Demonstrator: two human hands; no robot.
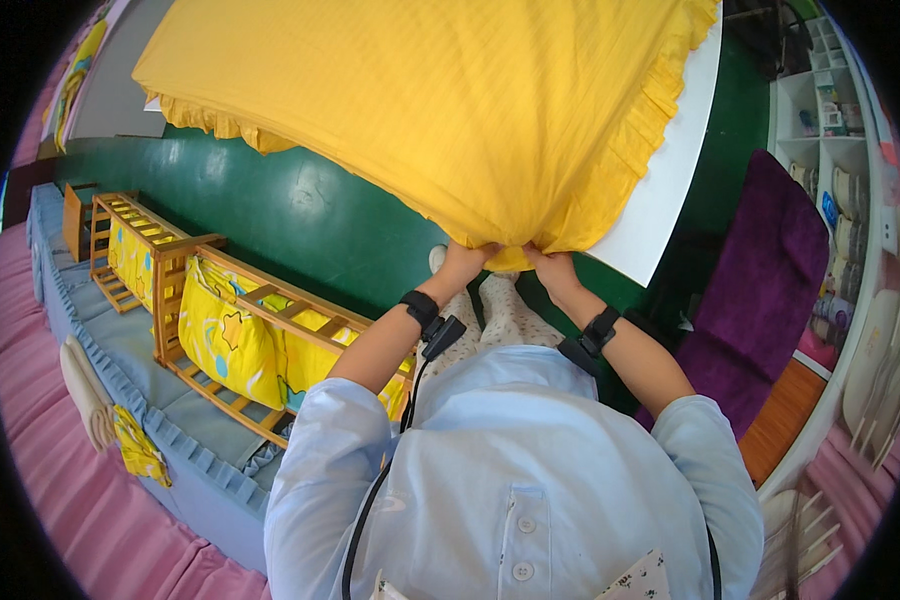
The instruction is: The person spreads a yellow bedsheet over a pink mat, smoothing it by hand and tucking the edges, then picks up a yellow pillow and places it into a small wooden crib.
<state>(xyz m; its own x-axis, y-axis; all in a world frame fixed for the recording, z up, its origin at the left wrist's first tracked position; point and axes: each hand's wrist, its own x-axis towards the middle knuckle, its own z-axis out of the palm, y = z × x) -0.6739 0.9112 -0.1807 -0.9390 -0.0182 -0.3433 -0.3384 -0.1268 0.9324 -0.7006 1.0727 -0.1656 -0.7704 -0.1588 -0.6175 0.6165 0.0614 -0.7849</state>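
A yellow ruffled bedspread [420, 110] lies spread over a white table-like surface [675, 185], and its near edge is bunched between my hands. My left hand [468, 262] grips the gathered cloth with its fingers curled into it. Close beside it, my right hand [553, 270] pinches the same edge, so folds fan out from both hands. The fingertips are partly hidden by the fabric. At the right, the white surface shows past the ruffle.
Wooden frames [175, 270] with yellow patterned cloth stand at the left on a blue-covered bed [135, 375]. The floor [310, 200] is green. To the right are a purple cloth-covered piece [750, 300] and white shelves [800, 110] holding several items.
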